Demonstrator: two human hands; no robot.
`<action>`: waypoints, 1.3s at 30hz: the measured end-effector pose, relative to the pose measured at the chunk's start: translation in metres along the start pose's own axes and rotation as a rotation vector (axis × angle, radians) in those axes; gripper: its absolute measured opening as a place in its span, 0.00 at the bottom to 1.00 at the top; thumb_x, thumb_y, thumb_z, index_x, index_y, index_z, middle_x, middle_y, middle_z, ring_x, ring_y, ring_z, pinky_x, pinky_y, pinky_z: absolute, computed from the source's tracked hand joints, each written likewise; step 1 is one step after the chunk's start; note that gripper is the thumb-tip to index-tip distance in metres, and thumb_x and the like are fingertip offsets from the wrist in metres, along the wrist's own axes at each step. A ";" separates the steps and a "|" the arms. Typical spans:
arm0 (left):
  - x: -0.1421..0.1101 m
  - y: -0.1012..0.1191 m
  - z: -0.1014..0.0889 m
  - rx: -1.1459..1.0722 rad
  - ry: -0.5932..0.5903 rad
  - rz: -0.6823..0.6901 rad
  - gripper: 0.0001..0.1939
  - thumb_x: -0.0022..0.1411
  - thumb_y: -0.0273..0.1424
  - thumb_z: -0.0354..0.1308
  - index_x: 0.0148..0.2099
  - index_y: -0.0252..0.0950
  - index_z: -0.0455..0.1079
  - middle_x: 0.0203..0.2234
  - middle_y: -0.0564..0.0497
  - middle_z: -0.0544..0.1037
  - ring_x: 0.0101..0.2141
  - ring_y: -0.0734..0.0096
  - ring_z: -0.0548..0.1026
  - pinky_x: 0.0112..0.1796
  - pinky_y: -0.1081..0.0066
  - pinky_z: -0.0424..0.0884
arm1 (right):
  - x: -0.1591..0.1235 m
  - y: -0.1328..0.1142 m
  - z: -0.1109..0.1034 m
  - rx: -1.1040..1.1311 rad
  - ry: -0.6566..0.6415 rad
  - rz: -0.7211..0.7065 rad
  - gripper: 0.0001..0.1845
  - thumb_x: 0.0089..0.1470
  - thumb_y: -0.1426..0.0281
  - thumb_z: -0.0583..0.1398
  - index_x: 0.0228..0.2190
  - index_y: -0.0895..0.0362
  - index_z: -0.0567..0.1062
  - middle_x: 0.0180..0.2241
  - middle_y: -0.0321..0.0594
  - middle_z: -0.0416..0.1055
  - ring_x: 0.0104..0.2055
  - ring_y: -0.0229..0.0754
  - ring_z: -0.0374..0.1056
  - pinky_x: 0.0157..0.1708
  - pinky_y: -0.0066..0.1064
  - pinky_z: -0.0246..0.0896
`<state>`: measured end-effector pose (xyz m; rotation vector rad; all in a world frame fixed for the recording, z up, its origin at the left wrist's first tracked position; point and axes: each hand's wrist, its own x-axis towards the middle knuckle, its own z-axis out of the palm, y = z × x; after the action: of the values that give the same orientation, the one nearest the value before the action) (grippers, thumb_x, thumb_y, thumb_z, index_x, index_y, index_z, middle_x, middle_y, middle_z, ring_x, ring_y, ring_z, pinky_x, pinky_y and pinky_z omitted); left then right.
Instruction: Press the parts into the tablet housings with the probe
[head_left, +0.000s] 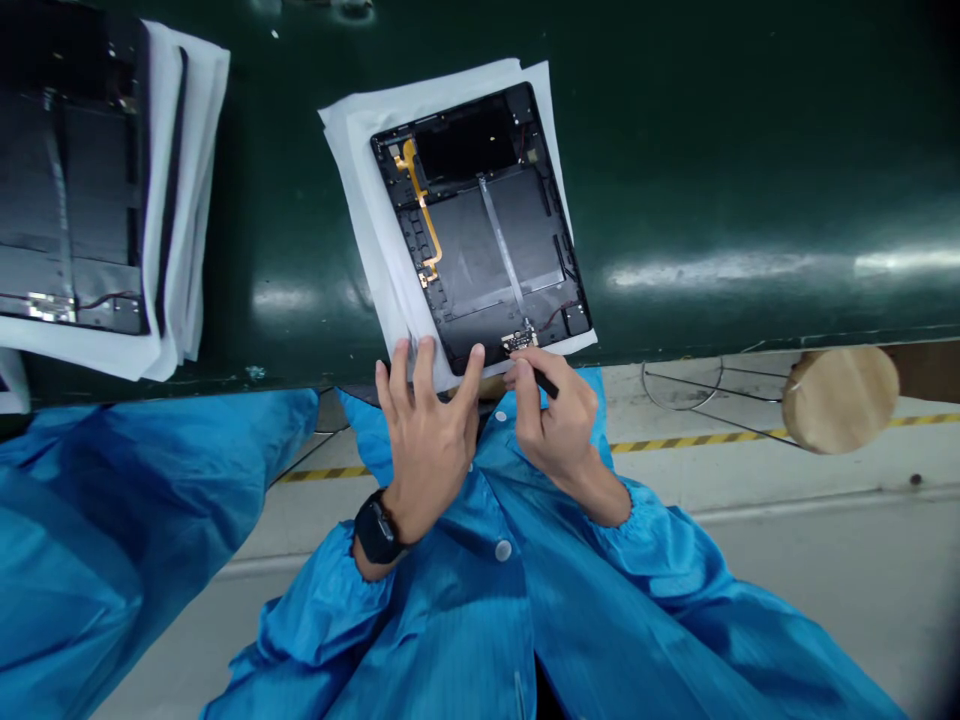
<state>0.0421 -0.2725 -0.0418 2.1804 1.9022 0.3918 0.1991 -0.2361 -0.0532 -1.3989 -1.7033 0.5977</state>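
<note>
An opened tablet housing lies tilted on sheets of white paper in front of me. A gold flex cable runs down its left side, and a grey ribbon cable down its middle. That ribbon meets a small circuit board by the near edge. My left hand is open, fingers spread at the near edge of the paper and housing. Beside the board, my right hand is closed on a slim black tool; its tip is hidden, so I cannot tell its exact kind.
To the left, more tablet housings are stacked with white paper between them on the green table. A person's blue sleeve is at the lower left. A round wooden stool stands beyond the table edge at right.
</note>
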 end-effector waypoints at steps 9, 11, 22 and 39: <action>0.001 0.002 0.001 -0.030 0.009 -0.011 0.31 0.71 0.31 0.59 0.74 0.46 0.62 0.75 0.37 0.51 0.74 0.35 0.46 0.68 0.32 0.49 | 0.004 -0.001 -0.001 0.058 0.018 0.103 0.09 0.70 0.70 0.56 0.47 0.52 0.75 0.37 0.41 0.81 0.37 0.45 0.79 0.42 0.40 0.76; 0.002 0.003 0.001 -0.038 0.012 -0.009 0.31 0.71 0.31 0.59 0.73 0.46 0.62 0.75 0.38 0.51 0.74 0.35 0.46 0.68 0.32 0.50 | 0.007 -0.002 -0.004 0.122 0.010 0.161 0.08 0.70 0.68 0.56 0.46 0.51 0.75 0.35 0.39 0.81 0.35 0.43 0.79 0.39 0.38 0.76; -0.011 0.000 0.001 -0.084 0.113 0.016 0.31 0.70 0.29 0.60 0.72 0.34 0.61 0.71 0.31 0.60 0.72 0.39 0.53 0.68 0.38 0.55 | 0.019 -0.004 -0.012 0.333 -0.125 0.265 0.07 0.71 0.66 0.58 0.43 0.51 0.76 0.28 0.33 0.76 0.27 0.37 0.74 0.32 0.31 0.72; -0.008 0.041 0.026 -0.128 0.184 -0.173 0.38 0.68 0.42 0.64 0.75 0.39 0.59 0.78 0.36 0.39 0.75 0.32 0.42 0.68 0.34 0.49 | 0.114 0.009 -0.029 0.542 -0.757 0.276 0.12 0.64 0.61 0.64 0.37 0.56 0.73 0.24 0.34 0.78 0.27 0.39 0.76 0.30 0.30 0.72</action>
<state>0.0877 -0.2858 -0.0526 1.9395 2.0783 0.6812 0.2246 -0.1287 -0.0104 -1.0640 -1.6889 1.7696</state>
